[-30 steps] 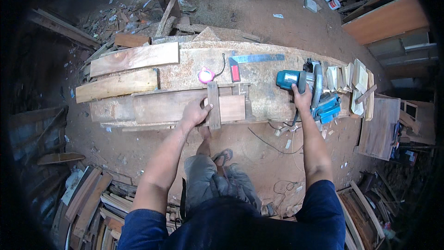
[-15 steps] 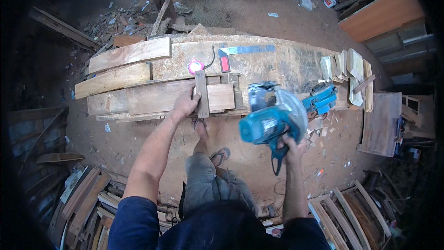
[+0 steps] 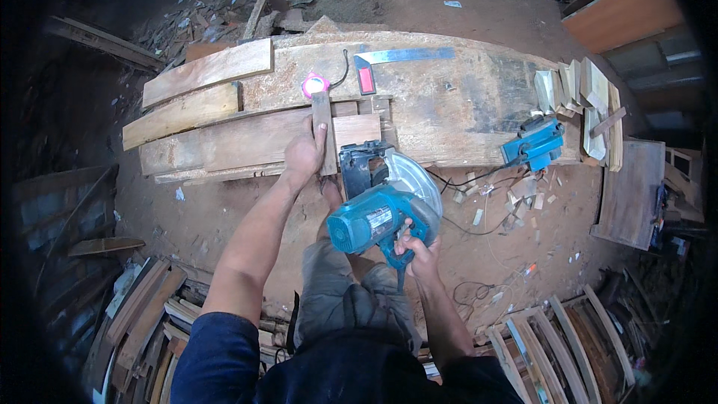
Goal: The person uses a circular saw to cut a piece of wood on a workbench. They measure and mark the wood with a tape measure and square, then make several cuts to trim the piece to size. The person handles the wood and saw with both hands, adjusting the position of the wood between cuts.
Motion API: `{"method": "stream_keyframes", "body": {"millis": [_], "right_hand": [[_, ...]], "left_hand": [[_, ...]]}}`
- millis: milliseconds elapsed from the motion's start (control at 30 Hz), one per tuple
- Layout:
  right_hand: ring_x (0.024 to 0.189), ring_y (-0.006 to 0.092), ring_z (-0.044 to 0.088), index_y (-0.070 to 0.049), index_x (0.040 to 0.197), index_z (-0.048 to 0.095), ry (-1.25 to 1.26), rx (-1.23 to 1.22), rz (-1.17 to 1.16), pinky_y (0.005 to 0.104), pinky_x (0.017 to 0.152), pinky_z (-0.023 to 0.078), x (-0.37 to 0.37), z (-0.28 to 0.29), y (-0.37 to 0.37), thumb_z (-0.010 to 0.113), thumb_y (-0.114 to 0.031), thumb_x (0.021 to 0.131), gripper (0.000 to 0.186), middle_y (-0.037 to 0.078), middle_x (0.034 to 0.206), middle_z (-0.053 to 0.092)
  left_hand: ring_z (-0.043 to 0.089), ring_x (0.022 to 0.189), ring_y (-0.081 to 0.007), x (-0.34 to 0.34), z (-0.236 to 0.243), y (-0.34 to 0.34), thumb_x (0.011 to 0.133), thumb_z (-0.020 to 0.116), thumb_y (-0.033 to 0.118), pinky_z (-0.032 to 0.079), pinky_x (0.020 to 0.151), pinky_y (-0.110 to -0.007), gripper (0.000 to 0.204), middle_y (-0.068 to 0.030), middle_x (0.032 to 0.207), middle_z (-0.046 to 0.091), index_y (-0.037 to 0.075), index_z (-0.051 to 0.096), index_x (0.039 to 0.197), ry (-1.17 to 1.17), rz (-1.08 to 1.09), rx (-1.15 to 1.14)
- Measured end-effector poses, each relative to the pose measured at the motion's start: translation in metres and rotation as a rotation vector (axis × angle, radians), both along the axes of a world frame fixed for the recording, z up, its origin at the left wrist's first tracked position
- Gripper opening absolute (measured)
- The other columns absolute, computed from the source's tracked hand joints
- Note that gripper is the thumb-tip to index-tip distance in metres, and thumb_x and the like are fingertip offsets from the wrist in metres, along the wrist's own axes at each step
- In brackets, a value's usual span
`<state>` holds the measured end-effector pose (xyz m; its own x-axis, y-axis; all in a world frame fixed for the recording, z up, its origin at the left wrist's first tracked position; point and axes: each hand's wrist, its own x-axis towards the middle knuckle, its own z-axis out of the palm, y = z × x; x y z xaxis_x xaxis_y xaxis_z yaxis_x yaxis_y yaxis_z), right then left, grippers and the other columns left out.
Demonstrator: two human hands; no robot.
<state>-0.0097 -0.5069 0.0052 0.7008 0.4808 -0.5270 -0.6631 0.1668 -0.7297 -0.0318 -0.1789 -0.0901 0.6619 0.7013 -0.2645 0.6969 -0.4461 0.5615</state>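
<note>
A teal circular saw [image 3: 366,218] hangs at the bench's near edge, with my right hand [image 3: 419,253] wrapped round its handle. The saw's metal base is close to the end of a flat wooden board [image 3: 357,130] on the bench. Across that board lies a short, narrow wooden strip [image 3: 321,114], and my left hand [image 3: 303,155] grips it, thumb along its face. The fingers of that hand are partly hidden. Just beyond the strip sits a pink tape measure [image 3: 315,85]. Beside it rests a try square [image 3: 366,79] with a red-and-black stock and metal blade.
Two planks [image 3: 209,73] lie at the bench's far left. Toward the right end are a blue power planer [image 3: 535,144] and a stack of cut wood pieces [image 3: 591,97]. A cord [image 3: 479,230] and offcuts [image 3: 523,188] lie on the floor. Timber is piled at both lower sides.
My right hand has brought the saw leftward, close to the board's end and the strip. My left hand stays on the strip, and the view has shifted slightly.
</note>
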Motion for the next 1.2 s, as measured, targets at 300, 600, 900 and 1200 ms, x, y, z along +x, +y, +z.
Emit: {"method": "stream_keyframes", "body": {"millis": [300, 600, 900, 1200], "right_hand": [[0.061, 0.017, 0.058, 0.002, 0.11, 0.058, 0.102, 0.086, -0.014, 0.0344, 0.06, 0.049, -0.007, -0.021, -0.002, 0.064, 0.003, 0.086, 0.026, 0.008, 0.082, 0.059], [0.061, 0.0168, 0.057, -0.002, 0.104, 0.056, 0.069, 0.125, 0.036, 0.0348, 0.061, 0.049, -0.004, -0.021, 0.004, 0.063, 0.001, 0.087, 0.019, 0.007, 0.077, 0.058], [0.061, 0.0191, 0.055, -0.001, 0.109, 0.053, 0.067, 0.091, 0.048, 0.0362, 0.061, 0.048, 0.002, -0.017, 0.012, 0.061, 0.0, 0.084, 0.026, 0.008, 0.076, 0.055], [0.059, 0.0169, 0.056, -0.001, 0.104, 0.055, 0.076, 0.098, 0.02, 0.0343, 0.06, 0.049, 0.007, -0.012, 0.019, 0.063, 0.0, 0.087, 0.019, 0.008, 0.074, 0.058]], "left_hand": [[0.066, 0.088, -0.0543, 0.001, -0.008, 0.003, 0.107, 0.039, 0.047, 0.05, 0.081, -0.062, 0.051, -0.0348, 0.093, 0.068, 0.008, 0.044, 0.139, -0.017, 0.003, -0.049], [0.064, 0.093, -0.0562, 0.002, -0.012, 0.006, 0.108, 0.035, 0.045, 0.049, 0.082, -0.063, 0.052, -0.0382, 0.1, 0.066, 0.006, 0.04, 0.142, -0.056, -0.021, -0.068], [0.065, 0.091, -0.0555, 0.003, -0.006, 0.006, 0.108, 0.032, 0.048, 0.048, 0.081, -0.063, 0.054, -0.038, 0.096, 0.067, 0.006, 0.038, 0.143, -0.011, -0.052, -0.033], [0.066, 0.093, -0.0534, 0.003, -0.009, 0.008, 0.108, 0.035, 0.045, 0.05, 0.083, -0.062, 0.05, -0.0348, 0.099, 0.069, 0.008, 0.041, 0.141, -0.045, -0.043, -0.046]]}}
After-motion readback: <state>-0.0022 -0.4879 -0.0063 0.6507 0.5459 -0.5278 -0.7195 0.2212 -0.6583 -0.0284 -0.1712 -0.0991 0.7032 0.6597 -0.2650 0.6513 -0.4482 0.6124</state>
